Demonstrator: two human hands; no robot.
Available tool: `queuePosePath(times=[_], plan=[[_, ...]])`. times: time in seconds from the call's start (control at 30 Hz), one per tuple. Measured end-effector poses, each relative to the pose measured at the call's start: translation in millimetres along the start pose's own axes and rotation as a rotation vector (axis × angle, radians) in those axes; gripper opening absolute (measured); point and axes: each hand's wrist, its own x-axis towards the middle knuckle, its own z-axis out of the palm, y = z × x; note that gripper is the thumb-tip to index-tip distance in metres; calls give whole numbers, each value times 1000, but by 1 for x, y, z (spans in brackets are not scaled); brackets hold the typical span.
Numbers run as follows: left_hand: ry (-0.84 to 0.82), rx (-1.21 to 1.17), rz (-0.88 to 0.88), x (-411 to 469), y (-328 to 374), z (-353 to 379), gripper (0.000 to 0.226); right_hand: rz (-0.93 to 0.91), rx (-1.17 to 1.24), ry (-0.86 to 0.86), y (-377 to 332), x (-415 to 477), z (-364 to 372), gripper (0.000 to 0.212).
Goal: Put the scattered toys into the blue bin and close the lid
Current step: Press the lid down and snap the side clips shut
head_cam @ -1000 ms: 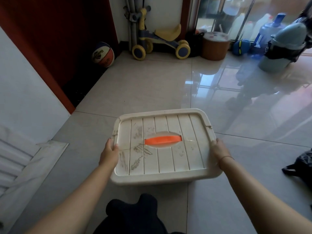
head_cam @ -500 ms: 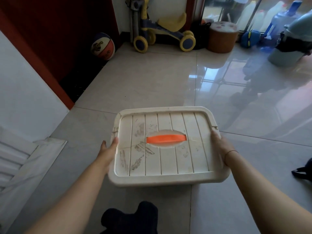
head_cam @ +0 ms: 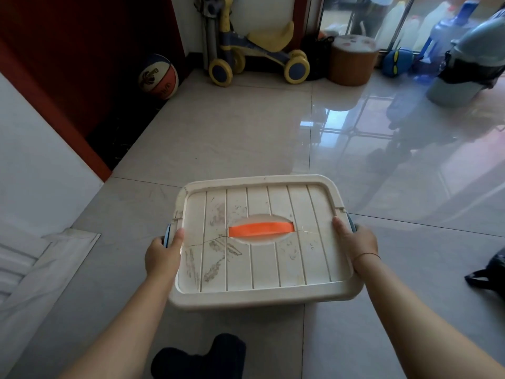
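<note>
A cream ribbed lid (head_cam: 262, 266) with an orange handle (head_cam: 261, 229) covers the bin on the tiled floor in front of me. The bin's body is hidden under the lid; only blue latches show at its sides, one on the left (head_cam: 167, 234) and one on the right (head_cam: 352, 223). My left hand (head_cam: 163, 254) grips the left latch, thumb on the lid. Over the right latch and lid edge my right hand (head_cam: 355, 242) is closed, thumb on top. The lid is scuffed and has a crack beside the handle.
A basketball (head_cam: 158, 76) lies by the red wall at back left. A yellow ride-on toy (head_cam: 257, 54), a brown stool (head_cam: 352, 60) and a pale blue container (head_cam: 467, 61) stand along the back. A dark bag (head_cam: 492, 272) lies at right, white boards (head_cam: 35, 272) at left.
Both hands have shifted from the lid's rim onto the blue side latches, which now show. The view has moved closer to the bin.
</note>
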Motion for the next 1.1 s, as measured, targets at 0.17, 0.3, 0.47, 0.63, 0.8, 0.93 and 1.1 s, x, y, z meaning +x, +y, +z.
queuePosePath(times=[0.17,0.3,0.47,0.63,0.8,0.93,1.1], plan=[[51,58,48,-1,0,3,42,-13,-78,19,-1,2,1,50],[14,64,29,1,1,3,41,26,85,-100,0,7,-2,50],[-97,55,81,8,-1,3,45,17,329,-425,-9,30,-19,51],[-85,55,76,7,-1,5,44,-29,83,-250,-22,30,-6,42],[-70,65,90,6,-1,6,45,-61,-63,-102,-22,30,4,50],[-40,82,105,7,-1,6,46,-39,-180,23,-17,27,8,50],[-51,55,100,8,-5,5,46,-41,-56,11,-16,29,3,48]])
